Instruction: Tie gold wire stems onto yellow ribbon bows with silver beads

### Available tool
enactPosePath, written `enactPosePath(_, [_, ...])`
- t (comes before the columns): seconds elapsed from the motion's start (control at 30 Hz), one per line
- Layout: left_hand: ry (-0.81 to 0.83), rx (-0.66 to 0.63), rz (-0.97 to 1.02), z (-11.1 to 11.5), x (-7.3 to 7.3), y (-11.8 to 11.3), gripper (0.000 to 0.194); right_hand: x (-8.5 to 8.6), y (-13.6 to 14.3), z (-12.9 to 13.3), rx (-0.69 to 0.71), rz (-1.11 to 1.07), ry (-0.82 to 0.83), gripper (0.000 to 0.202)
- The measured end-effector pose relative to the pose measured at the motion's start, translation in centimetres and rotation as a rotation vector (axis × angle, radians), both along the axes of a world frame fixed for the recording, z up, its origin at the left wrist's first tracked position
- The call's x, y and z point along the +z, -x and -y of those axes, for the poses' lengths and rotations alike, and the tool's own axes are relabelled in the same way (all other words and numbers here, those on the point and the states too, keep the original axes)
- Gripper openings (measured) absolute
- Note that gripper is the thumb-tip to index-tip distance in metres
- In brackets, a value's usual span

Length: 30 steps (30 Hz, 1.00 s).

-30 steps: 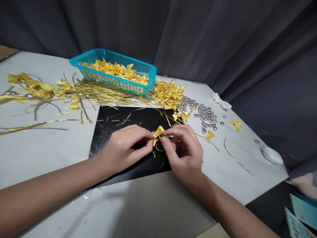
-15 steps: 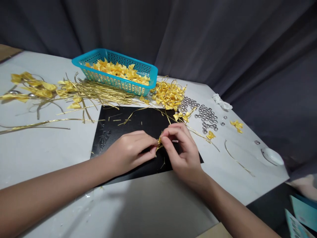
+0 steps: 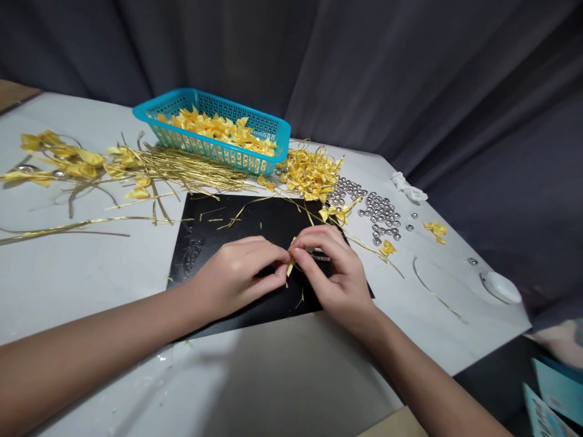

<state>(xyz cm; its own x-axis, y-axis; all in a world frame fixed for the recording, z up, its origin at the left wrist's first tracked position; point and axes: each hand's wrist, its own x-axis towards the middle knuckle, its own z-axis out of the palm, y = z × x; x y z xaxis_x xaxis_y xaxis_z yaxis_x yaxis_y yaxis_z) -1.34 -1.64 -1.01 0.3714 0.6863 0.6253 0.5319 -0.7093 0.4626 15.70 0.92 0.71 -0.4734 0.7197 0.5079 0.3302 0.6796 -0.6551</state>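
Observation:
Over a black mat point(image 3: 218, 209), my left hand point(image 3: 248, 270) pinches a small yellow ribbon piece point(image 3: 290, 267) between thumb and forefinger. My right hand point(image 3: 334, 267) meets it from the right, its thumb and forefinger closed on the same piece. The fingertips hide most of the ribbon. A thin metal and pinkish object point(image 3: 321, 257) shows partly under my right fingers; I cannot make out what it is. Short gold cord scraps point(image 3: 214, 220) lie on the mat.
A blue basket point(image 3: 212, 141) of yellow bows stands behind the mat. Gold cords point(image 3: 191, 170) and ribbon flowers point(image 3: 75, 161) lie left. Right are a yellow bow pile point(image 3: 312, 173), silver beads point(image 3: 382, 212) and a white round object point(image 3: 501, 287). Part of a person point(image 3: 562, 343) shows far right.
My right fingertips have moved slightly left, closer to my left fingertips. The ribbon piece has shifted a little, and more of the object under my right hand shows.

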Motion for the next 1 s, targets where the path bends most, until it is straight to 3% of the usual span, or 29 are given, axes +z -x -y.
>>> enactPosePath(1.0, [0.142,0.004,-0.095,-0.2,-0.2,0.0,0.011,1.1,-0.6,0.2,-0.056,-0.174,0.087,0.009])
